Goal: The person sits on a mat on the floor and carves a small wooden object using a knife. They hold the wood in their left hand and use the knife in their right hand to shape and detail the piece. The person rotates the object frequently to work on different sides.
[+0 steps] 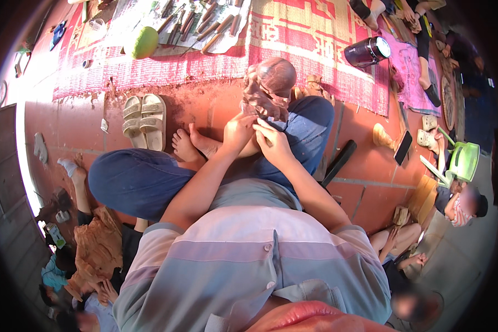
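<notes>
A brown wooden figure (268, 88), rounded at the top and deeply carved below, is held upright in the lap of a person seated cross-legged on the red tiled floor (365, 138), braced against the right knee so that the legs act as a cradle and keep it from rocking. The left hand (237, 133) is closed around the lower left side of the figure, apparently to steady it, while the right hand (274, 141) is pressed against its base just beside the left, fingers curled; whether a small tool is gripped in it cannot be told, since the fingers hide whatever lies inside. Both forearms are drawn in close to the body, which suggests fine, controlled work rather than forceful strokes. Bare feet (191, 145) are tucked under the figure, and a pair of pale sandals (144, 122) is set aside on the tiles near the near edge of the woven red mat (326, 61). At the far edge of that mat a row of wooden-handled chisels (199, 22) is laid out on a sheet, beside a green round fruit (144, 41), kept within reach yet clear of the work. A dark flat bar (338, 161) lies on the tiles just beside the right knee, and a phone (403, 147) lies further right. Other people are seated at the edges of the floor.
</notes>
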Demonstrator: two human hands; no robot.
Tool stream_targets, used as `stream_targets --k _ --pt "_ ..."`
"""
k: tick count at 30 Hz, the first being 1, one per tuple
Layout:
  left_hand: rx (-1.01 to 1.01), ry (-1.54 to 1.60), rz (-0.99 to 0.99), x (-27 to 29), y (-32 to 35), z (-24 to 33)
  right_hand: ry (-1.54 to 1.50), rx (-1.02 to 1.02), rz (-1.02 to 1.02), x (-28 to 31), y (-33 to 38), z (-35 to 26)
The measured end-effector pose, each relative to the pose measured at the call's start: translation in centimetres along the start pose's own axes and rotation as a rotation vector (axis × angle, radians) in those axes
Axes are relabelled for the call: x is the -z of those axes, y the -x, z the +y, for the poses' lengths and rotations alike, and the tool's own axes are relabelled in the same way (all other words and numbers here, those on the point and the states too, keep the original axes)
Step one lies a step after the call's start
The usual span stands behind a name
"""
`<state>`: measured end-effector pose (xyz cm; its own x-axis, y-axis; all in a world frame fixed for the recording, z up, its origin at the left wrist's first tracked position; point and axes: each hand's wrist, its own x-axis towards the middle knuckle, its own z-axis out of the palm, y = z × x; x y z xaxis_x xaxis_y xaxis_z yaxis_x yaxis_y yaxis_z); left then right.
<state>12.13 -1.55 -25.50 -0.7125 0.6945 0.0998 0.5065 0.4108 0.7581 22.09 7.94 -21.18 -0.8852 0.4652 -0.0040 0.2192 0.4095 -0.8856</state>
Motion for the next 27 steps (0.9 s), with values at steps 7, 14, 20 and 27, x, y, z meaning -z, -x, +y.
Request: stream_targets --k 7,14,20,27 --pt "0.137 -0.014 0.1 0.1 -0.3 -0.9 -0.031 -0.075 -0.231 0.5 -2.6 0.0" --pt "-0.009 0.046 0.065 -0.3 0.1 -1.4 0.183 -0.002 -0.326 1.2 -3.1 -0.8" --pt "0.019 0.03 0.021 -0.3 0.3 -0.8 0.022 -0.026 -0.221 1.7 -1.4 0.5" --pt "0.051 0.147 0.14 -0.6 -0.9 -2.0 0.04 -0.027 -0.21 0.3 -3.5 0.2"
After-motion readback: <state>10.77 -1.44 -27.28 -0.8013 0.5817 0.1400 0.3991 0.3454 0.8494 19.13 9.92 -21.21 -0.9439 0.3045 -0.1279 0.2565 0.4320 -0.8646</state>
